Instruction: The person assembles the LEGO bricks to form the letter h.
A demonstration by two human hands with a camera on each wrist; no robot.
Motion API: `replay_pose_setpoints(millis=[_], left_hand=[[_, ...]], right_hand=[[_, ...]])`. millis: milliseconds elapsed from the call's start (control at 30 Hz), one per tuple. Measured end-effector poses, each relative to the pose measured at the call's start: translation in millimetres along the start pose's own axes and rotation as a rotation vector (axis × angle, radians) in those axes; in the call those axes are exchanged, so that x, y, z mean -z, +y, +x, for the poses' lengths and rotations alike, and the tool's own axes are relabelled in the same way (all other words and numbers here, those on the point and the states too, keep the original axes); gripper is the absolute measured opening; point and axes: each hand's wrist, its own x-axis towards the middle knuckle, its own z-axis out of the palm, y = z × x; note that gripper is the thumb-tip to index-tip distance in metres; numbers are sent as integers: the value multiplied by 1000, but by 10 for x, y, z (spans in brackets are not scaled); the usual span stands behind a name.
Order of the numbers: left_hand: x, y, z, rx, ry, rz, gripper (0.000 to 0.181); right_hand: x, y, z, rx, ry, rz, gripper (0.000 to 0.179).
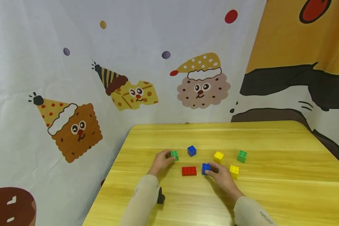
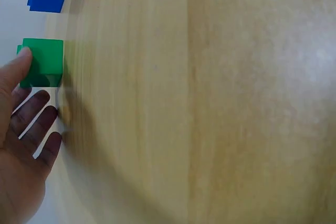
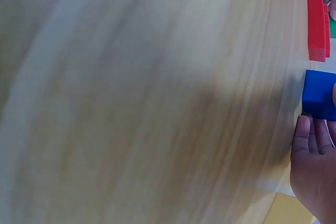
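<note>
My left hand (image 1: 161,162) pinches a green toy brick (image 1: 174,155) at the left of the group. In the left wrist view the thumb lies on the side of that brick (image 2: 44,62), and the other fingers spread below it. My right hand (image 1: 222,176) grips a blue toy brick (image 1: 205,169), thumb at its near side and fingers at its right. Between the two hands lies a long red brick (image 1: 189,171). Another blue brick (image 1: 191,151) sits farther back. Right of my right hand are two yellow bricks, one nearer (image 1: 234,171) and one farther back (image 1: 218,156).
A second green brick (image 1: 242,156) stands at the right of the group. The wooden table (image 1: 271,201) ends at a back edge against a printed cloth (image 1: 147,37). A small black object (image 1: 160,196) shows beside my left sleeve.
</note>
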Motion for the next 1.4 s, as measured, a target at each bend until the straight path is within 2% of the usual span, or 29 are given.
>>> replay_pose_setpoints(millis=[200, 400, 667, 800, 1133, 1267, 1400], left_hand=[[-5, 15, -24, -16, 17, -38, 47], [23, 91, -47, -13, 28, -80, 45], [-3, 238, -79, -94, 1, -95, 45], [-65, 355, -113, -142, -27, -107, 43], [-308, 626, -150, -187, -129, -120, 43], [-400, 692, -162, -220, -155, -105, 37], [-480, 723, -177, -234, -163, -77, 38]], right_hand=[[-3, 28, 5, 4, -3, 6, 48], [-5, 37, 13, 14, -6, 13, 48], [-28, 22, 26, 24, 7, -2, 49], [-44, 20, 33, 33, 14, -2, 47], [-49, 21, 45, 27, 3, 2, 46], [-46, 16, 52, 33, 3, 15, 45], [-44, 6, 55, 33, 1, 22, 43]])
